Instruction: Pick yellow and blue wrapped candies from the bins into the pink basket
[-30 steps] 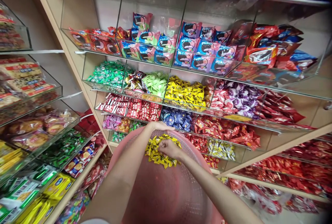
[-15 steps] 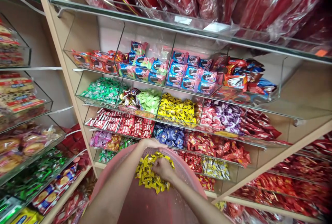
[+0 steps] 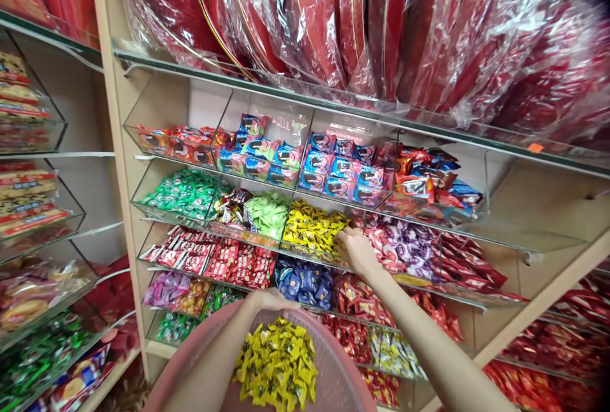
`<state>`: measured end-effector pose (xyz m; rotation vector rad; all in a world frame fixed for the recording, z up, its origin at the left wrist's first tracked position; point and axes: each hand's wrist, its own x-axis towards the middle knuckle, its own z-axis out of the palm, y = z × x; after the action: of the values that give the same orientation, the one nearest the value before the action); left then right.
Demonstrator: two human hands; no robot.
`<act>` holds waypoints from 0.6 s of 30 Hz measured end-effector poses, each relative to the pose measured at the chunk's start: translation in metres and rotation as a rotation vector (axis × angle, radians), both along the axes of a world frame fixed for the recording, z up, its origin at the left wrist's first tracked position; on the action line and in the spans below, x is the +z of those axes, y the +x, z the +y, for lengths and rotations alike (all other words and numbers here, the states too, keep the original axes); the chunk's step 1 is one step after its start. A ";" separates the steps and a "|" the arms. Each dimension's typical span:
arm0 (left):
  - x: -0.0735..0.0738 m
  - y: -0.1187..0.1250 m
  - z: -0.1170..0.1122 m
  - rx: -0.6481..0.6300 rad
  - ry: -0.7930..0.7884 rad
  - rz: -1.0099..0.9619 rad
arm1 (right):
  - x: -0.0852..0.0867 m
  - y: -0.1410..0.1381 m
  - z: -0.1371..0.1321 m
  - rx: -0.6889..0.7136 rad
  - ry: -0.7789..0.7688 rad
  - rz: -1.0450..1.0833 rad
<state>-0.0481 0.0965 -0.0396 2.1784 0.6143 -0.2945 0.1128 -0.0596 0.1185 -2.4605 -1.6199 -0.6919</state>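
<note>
My left hand [image 3: 271, 301] grips the far rim of a pink perforated basket [image 3: 333, 377] held low in front of me. A heap of yellow wrapped candies [image 3: 277, 364] lies inside the basket. My right hand [image 3: 356, 248] reaches up into the clear shelf bin of yellow candies [image 3: 312, 231], fingers curled down among the wrappers; what they hold is hidden.
Clear acrylic bins line the shelves: blue and red cookie packs [image 3: 333, 161] above, green candies [image 3: 183, 192] left, purple and red candies [image 3: 410, 247] right, red packets [image 3: 214, 259] and blue candies [image 3: 305, 281] below. Red wrapped trays [image 3: 343, 18] stand on top. More bins of snacks [image 3: 28, 208] fill the left unit.
My right hand has left the candy heap in the basket and risen to the yellow candy bin. The view has tilted upward, and the left hand has kept its grip on the rim.
</note>
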 end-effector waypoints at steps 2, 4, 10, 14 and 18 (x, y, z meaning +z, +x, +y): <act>-0.003 0.001 0.001 0.012 -0.004 -0.005 | -0.001 0.008 0.007 -0.028 -0.107 -0.077; -0.004 0.001 0.002 0.020 -0.012 -0.010 | -0.004 0.012 0.014 -0.034 -0.161 -0.101; 0.000 0.000 0.001 0.029 -0.011 -0.014 | -0.007 0.015 0.026 -0.053 -0.165 -0.098; -0.003 0.001 0.003 -0.009 -0.029 -0.043 | -0.010 0.015 0.027 -0.074 -0.159 -0.104; -0.007 0.002 0.006 -0.013 -0.036 -0.046 | -0.011 0.016 0.026 -0.062 -0.178 -0.101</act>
<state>-0.0461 0.1026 -0.0468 2.1492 0.5645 -0.2595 0.1285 -0.0335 0.1071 -2.6501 -1.7165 -0.7202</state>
